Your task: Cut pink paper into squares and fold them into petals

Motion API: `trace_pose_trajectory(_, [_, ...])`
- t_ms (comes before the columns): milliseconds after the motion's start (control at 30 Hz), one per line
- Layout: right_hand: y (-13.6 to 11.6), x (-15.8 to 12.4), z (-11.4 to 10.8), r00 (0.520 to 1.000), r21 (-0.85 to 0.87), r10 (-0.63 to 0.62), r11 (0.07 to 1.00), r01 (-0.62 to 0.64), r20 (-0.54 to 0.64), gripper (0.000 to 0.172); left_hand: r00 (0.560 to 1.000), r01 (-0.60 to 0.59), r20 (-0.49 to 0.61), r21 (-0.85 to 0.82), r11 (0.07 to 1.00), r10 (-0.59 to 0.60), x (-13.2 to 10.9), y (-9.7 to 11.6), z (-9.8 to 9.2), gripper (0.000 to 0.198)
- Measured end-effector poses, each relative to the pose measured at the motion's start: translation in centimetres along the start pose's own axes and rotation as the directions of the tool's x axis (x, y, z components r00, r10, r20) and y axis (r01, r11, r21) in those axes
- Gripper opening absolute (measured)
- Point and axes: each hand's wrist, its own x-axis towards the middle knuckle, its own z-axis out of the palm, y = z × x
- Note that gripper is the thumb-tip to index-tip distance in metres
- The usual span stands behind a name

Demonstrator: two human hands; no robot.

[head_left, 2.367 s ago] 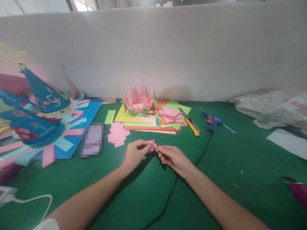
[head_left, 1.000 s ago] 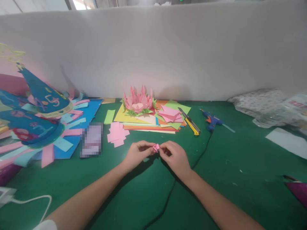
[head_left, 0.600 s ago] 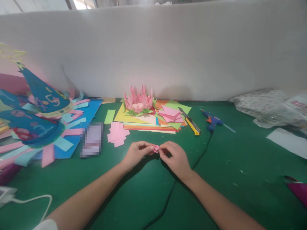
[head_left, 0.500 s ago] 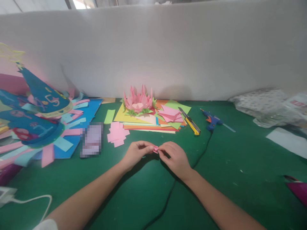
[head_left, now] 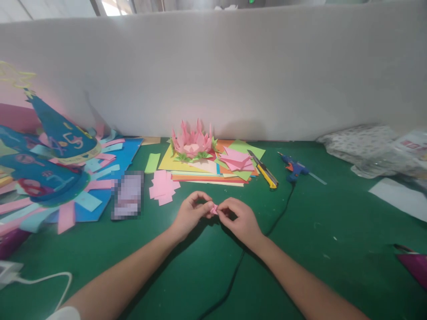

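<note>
A small folded pink paper piece (head_left: pixel 214 209) is pinched between both hands above the green table. My left hand (head_left: pixel 193 213) grips its left side with thumb and fingers. My right hand (head_left: pixel 240 219) pinches its right edge with the fingertips. Behind the hands, a pink paper lotus (head_left: pixel 192 143) with green leaves stands on a stack of coloured paper (head_left: pixel 210 177). Pink paper slips (head_left: pixel 163 188) lie to the left, and folded pink pieces (head_left: pixel 236 158) lie on the right of the stack.
A yellow cutter (head_left: pixel 267 174) and blue glue gun (head_left: pixel 294 168) lie right, the gun's black cord (head_left: pixel 234 275) running under my right arm. Blue paper cones (head_left: pixel 63 129) and a blurred phone (head_left: pixel 128 194) are left. A plastic bag (head_left: pixel 383 149) sits far right.
The pink piece has shifted slightly left and is turned differently between the fingers. My left fingers are more arched, and my right hand has moved a little left.
</note>
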Motion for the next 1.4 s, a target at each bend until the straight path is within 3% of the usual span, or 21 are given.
trace_pose_trajectory(233, [0.1,0.1,0.7,0.949,0.314,0.315,0.902,-0.295,-0.011,0.009,1.000,-0.004,-0.016,0.111,0.994,0.006,0.1,-0.4,-0.4,0.029])
trace_pose_trajectory(400, [0.4,0.3,0.8,0.887,0.424,0.462,0.800,-0.425,0.016,0.020,0.990,-0.143,0.021,0.231,0.962,0.142,0.2,-0.8,-0.6,0.030])
trace_pose_trajectory(533, [0.3,0.3,0.9,0.857,0.457,0.514,0.756,-0.469,0.031,0.023,0.954,-0.284,0.026,0.385,0.878,0.297,0.0,-0.7,-0.5,0.018])
trace_pose_trajectory(833, [0.3,0.3,0.7,0.844,0.510,0.532,0.708,-0.488,0.068,0.025,0.915,-0.386,0.088,0.473,0.792,0.393,-0.3,-0.8,-0.6,0.019])
trace_pose_trajectory(967, [0.1,0.3,0.6,0.894,0.431,0.448,0.808,-0.402,-0.007,0.020,0.907,-0.396,0.092,0.516,0.759,0.411,-0.5,-0.7,-0.5,0.016])
trace_pose_trajectory(1133, [-0.5,0.1,0.2,0.970,0.154,0.203,0.971,-0.182,-0.135,0.011,0.937,-0.330,0.038,0.431,0.840,0.348,-0.2,-0.7,-0.4,0.015])
trace_pose_trajectory(1267, [-0.3,0.1,-0.2,0.997,-0.083,-0.015,0.996,0.009,-0.072,0.016,0.982,-0.186,0.044,0.347,0.919,0.182,0.1,-0.5,-0.6,0.021])
trace_pose_trajectory(1400, [0.4,0.2,-0.7,0.970,-0.214,-0.239,0.946,0.244,0.047,0.017,0.997,0.019,0.064,0.254,0.967,-0.036,0.4,-0.5,-0.9,0.032])
